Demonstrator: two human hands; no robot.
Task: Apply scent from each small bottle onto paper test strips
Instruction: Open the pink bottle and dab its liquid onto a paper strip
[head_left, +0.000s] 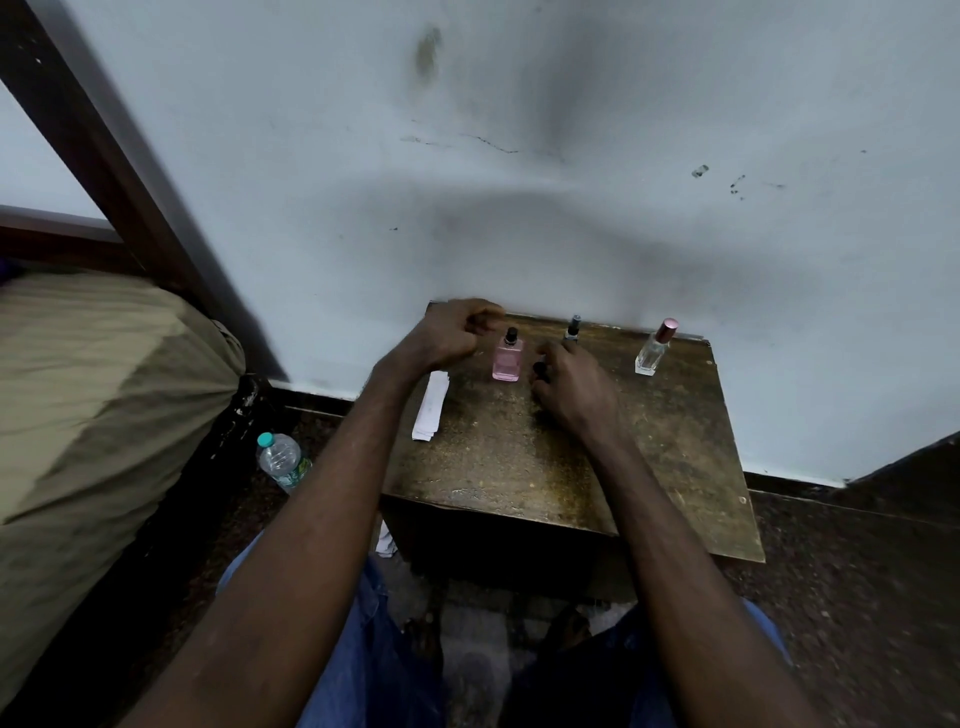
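Note:
Three small bottles stand along the back of a worn wooden table (519, 467). These are a pink bottle (507, 358) with a black top, a dark-capped bottle (573, 328), and a clear bottle (652, 349) with a pink cap. A stack of white paper strips (431, 405) lies at the table's left edge. My left hand (454, 332) hovers blurred left of the pink bottle, fingers curled with nothing visible in them. My right hand (571, 387) rests between the pink and dark-capped bottles and pinches a small black cap (539, 369). It hides the dark-capped bottle's body.
The table stands against a pale wall (519, 182). On the dark floor to the left is a plastic water bottle (283, 460), beside a bed with an olive sheet (104, 395). A scrap of white paper (385, 543) lies under the table's left front corner.

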